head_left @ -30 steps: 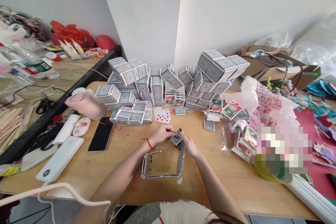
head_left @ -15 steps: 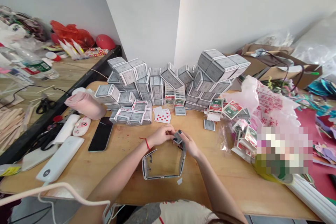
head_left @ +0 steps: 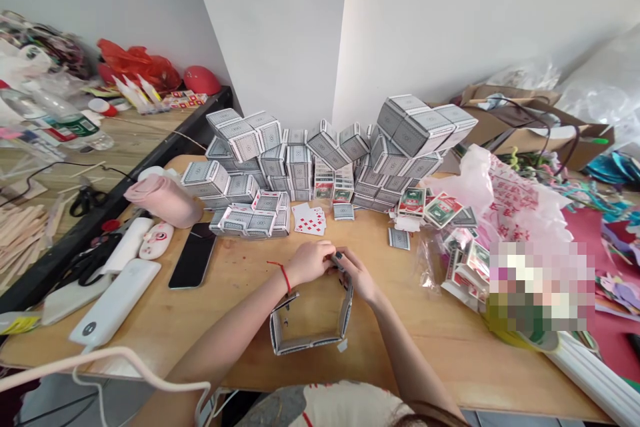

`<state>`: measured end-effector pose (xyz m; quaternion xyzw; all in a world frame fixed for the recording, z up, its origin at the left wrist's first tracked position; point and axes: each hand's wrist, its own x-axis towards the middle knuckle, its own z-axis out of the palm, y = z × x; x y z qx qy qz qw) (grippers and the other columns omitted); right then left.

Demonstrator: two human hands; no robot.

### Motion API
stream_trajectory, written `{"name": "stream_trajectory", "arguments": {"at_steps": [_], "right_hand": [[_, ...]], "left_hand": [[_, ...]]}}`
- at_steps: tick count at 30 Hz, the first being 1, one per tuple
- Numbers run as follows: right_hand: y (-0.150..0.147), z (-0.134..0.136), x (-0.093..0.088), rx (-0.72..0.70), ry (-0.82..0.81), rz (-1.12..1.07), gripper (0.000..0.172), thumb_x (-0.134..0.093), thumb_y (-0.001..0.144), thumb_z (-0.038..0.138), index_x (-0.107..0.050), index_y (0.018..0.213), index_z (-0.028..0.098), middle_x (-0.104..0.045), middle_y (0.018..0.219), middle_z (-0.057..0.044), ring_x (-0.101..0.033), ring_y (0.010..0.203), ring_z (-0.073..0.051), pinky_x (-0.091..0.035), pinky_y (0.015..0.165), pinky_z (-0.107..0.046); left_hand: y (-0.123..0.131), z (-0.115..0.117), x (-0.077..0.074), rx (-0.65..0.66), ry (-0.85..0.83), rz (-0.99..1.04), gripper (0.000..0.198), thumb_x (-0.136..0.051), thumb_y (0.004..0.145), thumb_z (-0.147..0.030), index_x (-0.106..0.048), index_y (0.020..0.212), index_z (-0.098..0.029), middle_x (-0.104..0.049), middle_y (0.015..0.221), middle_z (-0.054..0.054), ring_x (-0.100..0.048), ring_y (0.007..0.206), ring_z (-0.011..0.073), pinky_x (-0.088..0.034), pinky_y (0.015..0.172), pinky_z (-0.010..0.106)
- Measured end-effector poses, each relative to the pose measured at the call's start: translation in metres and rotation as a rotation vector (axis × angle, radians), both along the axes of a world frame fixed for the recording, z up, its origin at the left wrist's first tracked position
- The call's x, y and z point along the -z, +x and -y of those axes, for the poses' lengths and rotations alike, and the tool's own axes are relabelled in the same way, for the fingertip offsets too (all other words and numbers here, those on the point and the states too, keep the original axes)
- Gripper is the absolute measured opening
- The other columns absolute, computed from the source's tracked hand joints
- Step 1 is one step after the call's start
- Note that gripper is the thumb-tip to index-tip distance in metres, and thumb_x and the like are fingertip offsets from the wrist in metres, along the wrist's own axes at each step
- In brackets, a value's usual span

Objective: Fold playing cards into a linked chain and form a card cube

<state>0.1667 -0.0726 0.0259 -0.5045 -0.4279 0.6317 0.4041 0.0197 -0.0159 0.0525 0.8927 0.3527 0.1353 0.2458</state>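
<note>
Both my hands meet at the far right corner of a frame of joined playing cards (head_left: 309, 345), which stands on edge on the table in an open loop. My left hand (head_left: 313, 262), with a red string at the wrist, has its fingers curled and pinched at the end of the card strip. My right hand (head_left: 357, 273), its nails dark, grips the same end from the right. The fingers mostly cover the piece between them. A small pale scrap (head_left: 343, 345) lies beside the frame's near right corner.
Behind my hands rise stacked blocks of folded playing cards (head_left: 297, 163). Loose cards (head_left: 309, 220) lie before them. A phone (head_left: 193, 257), power bank (head_left: 115, 303) and pink roll (head_left: 165, 201) sit left. Card boxes (head_left: 443, 209) and a plastic bag (head_left: 515, 190) crowd the right.
My left hand has turned and shifted slightly right, closing over the card end. The card frame has tilted, its near side moving slightly toward me. Less of the piece shows between my fingers.
</note>
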Motion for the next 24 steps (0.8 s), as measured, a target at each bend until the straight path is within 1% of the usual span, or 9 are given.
{"name": "stream_trajectory", "arguments": {"at_steps": [4,7,11,14,16,19,20,22,24], "right_hand": [[0.000,0.000,-0.005,-0.058,0.040,0.059,0.032,-0.046,0.079,0.051,-0.045,0.096,0.024,-0.048,0.055,0.008,-0.038,0.038,-0.007,-0.033,0.038,-0.019],[0.001,0.001,-0.006,-0.072,0.051,0.069,0.032,-0.043,0.081,0.052,-0.045,0.095,0.024,-0.053,0.060,0.006,-0.040,0.038,-0.006,-0.035,0.038,-0.019],[0.007,0.005,-0.002,-0.060,0.047,0.012,0.034,-0.043,0.080,0.053,-0.045,0.096,0.022,-0.059,0.067,0.002,-0.045,0.039,-0.007,-0.038,0.038,-0.020],[0.012,0.007,0.001,0.005,0.047,-0.009,0.035,-0.043,0.079,0.052,-0.046,0.096,0.021,-0.061,0.069,0.000,-0.048,0.041,-0.008,-0.040,0.038,-0.020],[0.013,0.008,0.003,0.061,0.053,-0.012,0.037,-0.042,0.079,0.052,-0.047,0.098,0.020,-0.062,0.070,0.000,-0.049,0.042,-0.009,-0.041,0.037,-0.020],[0.013,0.007,0.007,0.167,0.053,-0.020,0.043,-0.041,0.079,0.052,-0.046,0.107,0.021,-0.062,0.071,-0.001,-0.051,0.043,-0.010,-0.042,0.036,-0.020],[0.012,0.007,0.008,0.197,0.049,-0.023,0.045,-0.041,0.078,0.053,-0.045,0.110,0.021,-0.061,0.071,-0.001,-0.052,0.043,-0.010,-0.042,0.035,-0.020],[0.012,0.006,0.010,0.230,0.040,-0.023,0.048,-0.042,0.078,0.054,-0.044,0.113,0.021,-0.060,0.069,-0.001,-0.053,0.046,-0.011,-0.043,0.036,-0.020],[0.012,0.006,0.010,0.221,0.038,-0.011,0.051,-0.043,0.078,0.055,-0.045,0.115,0.021,-0.058,0.066,-0.001,-0.054,0.048,-0.012,-0.045,0.037,-0.020]], "left_hand": [[0.001,-0.004,-0.011,0.063,0.121,-0.091,0.011,-0.051,0.073,-0.015,-0.058,0.064,-0.017,-0.058,0.066,0.002,-0.052,0.058,0.0146,-0.027,0.050,0.026],[0.002,-0.008,-0.013,0.126,0.117,-0.112,0.015,-0.051,0.072,-0.017,-0.060,0.060,-0.017,-0.061,0.064,0.002,-0.053,0.056,0.0144,-0.026,0.049,0.026],[0.004,-0.013,-0.016,0.197,0.081,-0.127,0.020,-0.050,0.075,-0.019,-0.062,0.060,-0.018,-0.064,0.063,0.002,-0.056,0.057,0.0145,-0.029,0.050,0.024],[0.005,-0.015,-0.019,0.244,0.044,-0.146,0.023,-0.045,0.079,-0.020,-0.063,0.066,-0.018,-0.067,0.069,0.002,-0.059,0.063,0.0151,-0.035,0.054,0.024],[0.006,-0.017,-0.020,0.271,0.006,-0.122,0.023,-0.042,0.080,-0.016,-0.065,0.079,-0.021,-0.068,0.082,0.001,-0.061,0.073,0.0155,-0.040,0.062,0.024],[0.006,-0.024,-0.015,0.225,-0.024,-0.075,0.038,-0.040,0.076,-0.005,-0.059,0.104,-0.024,-0.064,0.105,0.000,-0.058,0.092,0.0152,-0.043,0.077,0.025],[0.008,-0.028,-0.013,0.188,-0.018,-0.068,0.041,-0.040,0.076,-0.003,-0.056,0.107,-0.024,-0.062,0.109,0.001,-0.057,0.095,0.0153,-0.043,0.080,0.026],[0.012,-0.036,-0.006,0.111,0.028,-0.053,0.038,-0.038,0.077,-0.003,-0.055,0.108,-0.020,-0.059,0.111,0.004,-0.054,0.101,0.0162,-0.042,0.087,0.028],[0.020,-0.046,0.001,0.022,0.083,-0.039,0.034,-0.039,0.080,-0.007,-0.052,0.110,-0.017,-0.055,0.115,0.007,-0.051,0.106,0.0171,-0.041,0.090,0.029]]}}
